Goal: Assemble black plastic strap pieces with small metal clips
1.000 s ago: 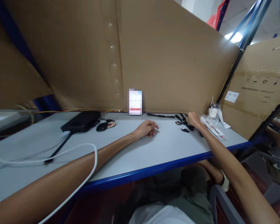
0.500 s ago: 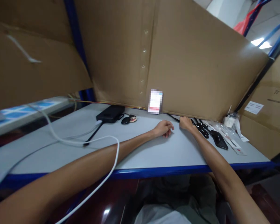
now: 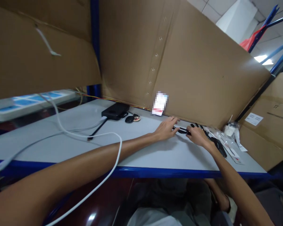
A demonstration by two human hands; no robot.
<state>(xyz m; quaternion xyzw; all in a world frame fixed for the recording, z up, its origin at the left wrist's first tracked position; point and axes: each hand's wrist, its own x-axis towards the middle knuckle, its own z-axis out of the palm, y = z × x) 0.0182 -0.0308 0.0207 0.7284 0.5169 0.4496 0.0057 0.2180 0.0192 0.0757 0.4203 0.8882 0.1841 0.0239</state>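
Note:
My right hand (image 3: pixel 196 135) has its fingers closed on the right end of a long, thin black item (image 3: pixel 182 131) above the grey tabletop; its exact kind is not clear. The item's left end reaches my left hand (image 3: pixel 166 128), whose fingers are stretched out and apart from the thumb. That thumb lies at the item's end. Behind the hands, a small card-like thing with a blurred face (image 3: pixel 159 104) leans on the cardboard. To the right of my right hand lie black cables (image 3: pixel 205 131), partly hidden by it, and a black device (image 3: pixel 219 147), partly behind the forearm.
At left are a black box (image 3: pixel 115 110), a black oval object (image 3: pixel 129 119) and a white cable (image 3: pixel 103 135) looping over my left forearm. Clear plastic packaging (image 3: pixel 223 138) and a white cup (image 3: pixel 230 129) stand at right. Cardboard (image 3: pixel 198 69) walls the back; a blue edge (image 3: pixel 160 172) runs along the front.
My right hand has drawn back toward me and right, bringing the thin black item off the back of the table. My left hand has moved forward and opened out toward it. The view has tilted.

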